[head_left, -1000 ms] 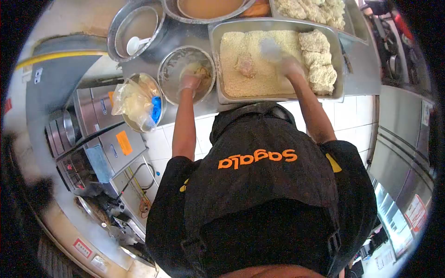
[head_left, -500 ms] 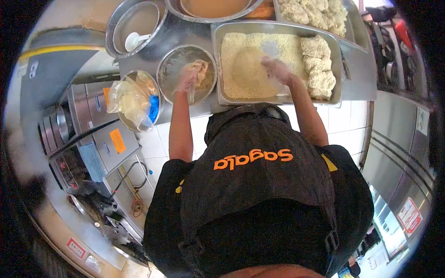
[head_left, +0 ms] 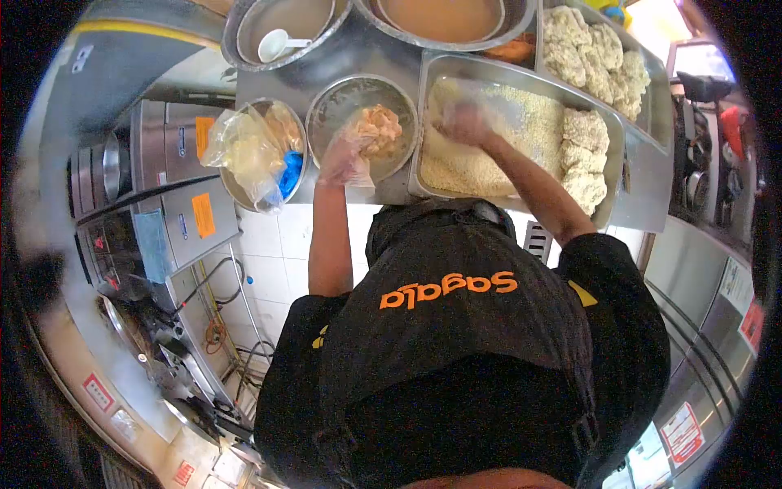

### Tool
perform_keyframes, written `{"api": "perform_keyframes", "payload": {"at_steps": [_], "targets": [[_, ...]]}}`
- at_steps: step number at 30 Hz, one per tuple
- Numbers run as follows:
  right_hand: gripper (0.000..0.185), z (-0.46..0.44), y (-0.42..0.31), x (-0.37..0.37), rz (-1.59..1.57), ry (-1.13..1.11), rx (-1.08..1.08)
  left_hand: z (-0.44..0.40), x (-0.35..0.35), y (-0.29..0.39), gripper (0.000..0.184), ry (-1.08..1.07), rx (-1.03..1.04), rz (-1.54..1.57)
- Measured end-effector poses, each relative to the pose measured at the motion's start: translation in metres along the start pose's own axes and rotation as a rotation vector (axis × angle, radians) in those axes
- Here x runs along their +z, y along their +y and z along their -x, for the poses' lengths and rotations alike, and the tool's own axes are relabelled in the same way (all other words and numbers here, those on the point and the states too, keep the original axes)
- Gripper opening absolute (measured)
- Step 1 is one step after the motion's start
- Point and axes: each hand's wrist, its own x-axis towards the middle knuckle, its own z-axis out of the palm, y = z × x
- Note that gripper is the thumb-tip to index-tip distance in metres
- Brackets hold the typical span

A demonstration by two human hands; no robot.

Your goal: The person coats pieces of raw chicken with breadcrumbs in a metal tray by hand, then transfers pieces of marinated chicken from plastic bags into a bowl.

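Observation:
My left hand (head_left: 345, 161), in a clear plastic glove, is closed around a piece of raw meat (head_left: 380, 130), likely chicken. It holds the meat over a round metal bowl (head_left: 321, 106) with wet residue inside. My right hand (head_left: 466, 125), gloved too, is over the left part of a deep steel tray (head_left: 489, 84). Motion smears its fingers, so whether they hold anything is hidden. Pale yellow breading crumbs (head_left: 533, 122) cover the tray's floor. Coated pieces (head_left: 585, 159) lie in a column along the tray's right end.
Left of the bowl, a smaller basin holds crumpled plastic bags (head_left: 248, 155). Behind stand a basin with a white ladle (head_left: 277, 45) and a large basin of brownish liquid (head_left: 444, 16). A second tray at back right holds more coated pieces (head_left: 582, 53). Steel drawer units (head_left: 191, 163) are at left.
The view has shifted, so the table appears further right. My left hand has lifted the meat, showing more of it. My right hand has moved left over the crumbs.

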Motion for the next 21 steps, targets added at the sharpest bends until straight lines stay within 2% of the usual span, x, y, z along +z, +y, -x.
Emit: {"api": "perform_keyframes", "payload": {"at_steps": [2,4,6,7,9,11,13,15,16,19,21], "targets": [[0.050,0.032,-0.008,0.005,0.218,0.115,-0.096,-0.002,-0.001,-0.003,0.028,0.129,-0.007,-0.012],[0.047,0.051,-0.023,0.004,0.298,0.150,0.056,-0.004,0.000,-0.006,0.027,0.310,-0.001,-0.062],[0.048,0.055,-0.020,0.025,0.372,0.268,0.128,-0.009,-0.009,-0.012,0.027,0.328,0.056,-0.081],[0.050,0.055,-0.023,0.024,0.310,0.130,0.138,-0.008,-0.012,-0.017,0.027,0.335,0.075,-0.092],[0.054,0.045,-0.018,0.010,0.207,-0.086,0.191,-0.016,-0.041,-0.042,0.026,0.276,0.039,-0.270],[0.054,0.034,0.028,0.043,0.378,0.020,0.087,-0.046,-0.052,-0.040,0.024,0.168,0.012,-0.264],[0.052,0.031,0.019,0.051,0.416,0.077,0.074,-0.032,-0.041,-0.033,0.024,0.078,-0.113,-0.068],[0.047,0.027,0.011,0.036,0.360,0.156,0.231,-0.021,-0.026,-0.028,0.031,0.133,-0.030,-0.041],[0.045,0.021,-0.005,0.033,0.121,0.197,0.487,-0.020,-0.026,-0.026,0.034,0.157,0.012,-0.087],[0.051,0.027,-0.035,-0.023,0.442,-0.267,0.310,0.009,-0.025,-0.024,0.038,0.116,-0.028,-0.174],[0.055,0.017,0.000,0.016,0.402,-0.025,0.345,-0.019,-0.030,-0.007,0.038,0.091,0.006,-0.120]]}}
